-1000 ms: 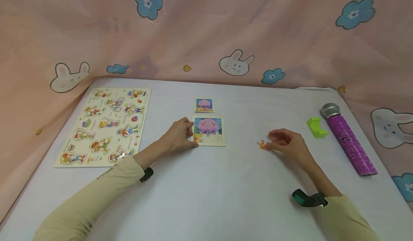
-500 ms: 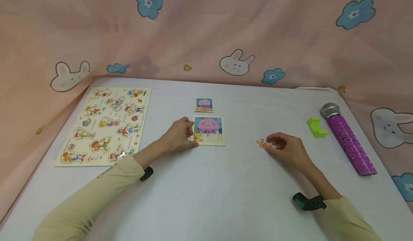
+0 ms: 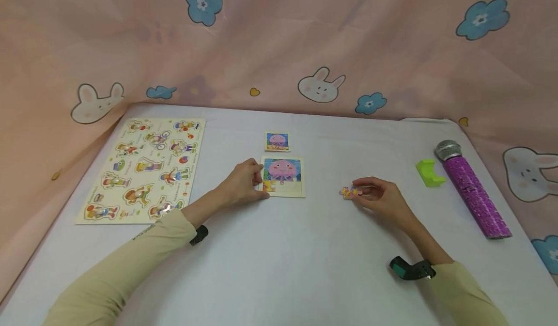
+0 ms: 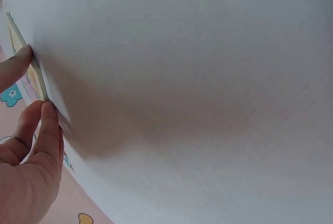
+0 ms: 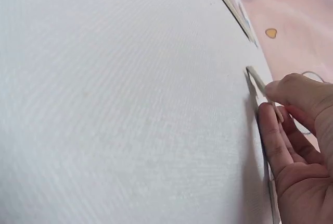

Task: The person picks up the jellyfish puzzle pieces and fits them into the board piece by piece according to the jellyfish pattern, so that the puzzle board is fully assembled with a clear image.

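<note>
A small jigsaw puzzle board [image 3: 297,192] with a pink jellyfish picture lies mid-table, its lower right part bare. My left hand [image 3: 241,183] holds its left side, thumb at the lower corner and fingers at the upper. In the left wrist view, the thumb and fingertips [image 4: 48,108] meet the board's edge [image 4: 40,81]. Off to the right, my right hand [image 3: 380,197] pinches a yellow and pink puzzle piece [image 3: 347,192] between thumb and fingers, just above the table. The right wrist view shows this piece [image 5: 256,79] edge-on.
Behind the board lies a small jellyfish picture card [image 3: 277,142]. A large puzzle board of sports figures [image 3: 144,171] lies left. To the right are a light green plastic block [image 3: 429,173] and a purple glittery microphone [image 3: 472,190]. A pink curtain [image 3: 261,40] hangs behind the white table [image 3: 279,268].
My right hand has shifted slightly left with the puzzle piece, which now shows more of its face. My left hand stays at the puzzle board, which has not moved.
</note>
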Motion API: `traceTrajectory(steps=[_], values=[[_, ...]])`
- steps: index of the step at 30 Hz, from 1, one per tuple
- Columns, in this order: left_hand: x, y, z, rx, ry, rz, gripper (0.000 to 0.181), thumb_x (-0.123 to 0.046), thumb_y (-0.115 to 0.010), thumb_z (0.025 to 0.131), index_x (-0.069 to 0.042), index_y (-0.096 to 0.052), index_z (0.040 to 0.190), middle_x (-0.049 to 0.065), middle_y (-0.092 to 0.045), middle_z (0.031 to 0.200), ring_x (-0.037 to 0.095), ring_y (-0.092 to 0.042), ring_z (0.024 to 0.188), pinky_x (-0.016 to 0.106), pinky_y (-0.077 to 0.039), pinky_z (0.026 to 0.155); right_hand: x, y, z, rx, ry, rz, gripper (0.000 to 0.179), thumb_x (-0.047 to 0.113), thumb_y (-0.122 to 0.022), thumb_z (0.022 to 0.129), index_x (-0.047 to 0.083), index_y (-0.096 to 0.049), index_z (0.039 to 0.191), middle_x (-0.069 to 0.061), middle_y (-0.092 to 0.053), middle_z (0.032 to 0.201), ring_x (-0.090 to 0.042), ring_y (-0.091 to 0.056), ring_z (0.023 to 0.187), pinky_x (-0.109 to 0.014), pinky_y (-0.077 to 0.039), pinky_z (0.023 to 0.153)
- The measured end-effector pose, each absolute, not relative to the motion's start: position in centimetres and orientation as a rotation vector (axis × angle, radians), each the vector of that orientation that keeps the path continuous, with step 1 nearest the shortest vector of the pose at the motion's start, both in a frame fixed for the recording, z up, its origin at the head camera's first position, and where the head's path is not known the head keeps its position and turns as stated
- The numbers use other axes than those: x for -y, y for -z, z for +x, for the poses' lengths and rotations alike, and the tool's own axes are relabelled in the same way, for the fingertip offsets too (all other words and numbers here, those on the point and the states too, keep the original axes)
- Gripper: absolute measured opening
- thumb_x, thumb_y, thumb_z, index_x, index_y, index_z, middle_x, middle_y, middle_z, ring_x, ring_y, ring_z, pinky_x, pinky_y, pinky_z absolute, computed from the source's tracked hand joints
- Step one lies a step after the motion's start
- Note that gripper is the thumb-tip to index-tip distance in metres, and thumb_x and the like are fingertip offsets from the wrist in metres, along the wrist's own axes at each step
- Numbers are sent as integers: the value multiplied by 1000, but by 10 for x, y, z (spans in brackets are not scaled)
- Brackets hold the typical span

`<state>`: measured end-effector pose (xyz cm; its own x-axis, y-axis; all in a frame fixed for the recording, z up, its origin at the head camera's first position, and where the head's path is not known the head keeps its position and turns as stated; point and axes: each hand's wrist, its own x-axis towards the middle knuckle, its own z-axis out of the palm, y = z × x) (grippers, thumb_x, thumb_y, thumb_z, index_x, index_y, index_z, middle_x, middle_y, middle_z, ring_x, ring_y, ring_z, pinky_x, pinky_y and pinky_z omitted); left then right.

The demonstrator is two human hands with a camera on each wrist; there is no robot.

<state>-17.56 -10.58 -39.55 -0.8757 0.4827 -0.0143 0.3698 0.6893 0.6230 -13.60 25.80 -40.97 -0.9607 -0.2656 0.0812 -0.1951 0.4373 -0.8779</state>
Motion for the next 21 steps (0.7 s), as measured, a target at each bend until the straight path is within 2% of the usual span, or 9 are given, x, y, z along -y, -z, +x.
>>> traceTrajectory(steps=[5, 16, 21], values=[[105, 396, -176, -2717, -942, 674, 45, -18, -85, 73, 6, -61, 102, 7, -50, 92, 17, -47, 81, 26, -39, 71, -263, 412, -137, -2549, 1557, -359, 36, 6, -74, 84, -5, -61, 115, -16, -63, 111, -2, -63, 90, -15, -49, 75], [104, 395, -175, -2722, -931, 690, 39, -18, -85, 72, 3, -60, 94, 7, -49, 91, 17, -47, 80, 26, -38, 70, -265, 414, -141, -2581, 1505, -308, 36, 11, -77, 81, -4, -65, 111, -21, -65, 107, -3, -65, 85, -14, -49, 75], [105, 395, -176, -2726, -928, 689, 39, -18, -85, 72, 3, -60, 94, 7, -50, 92, 17, -47, 81, 26, -39, 70, -266, 414, -146, -2536, 1531, -240, 38, 13, -79, 79, -6, -65, 109, -15, -68, 103, -4, -66, 84, -16, -50, 75]])
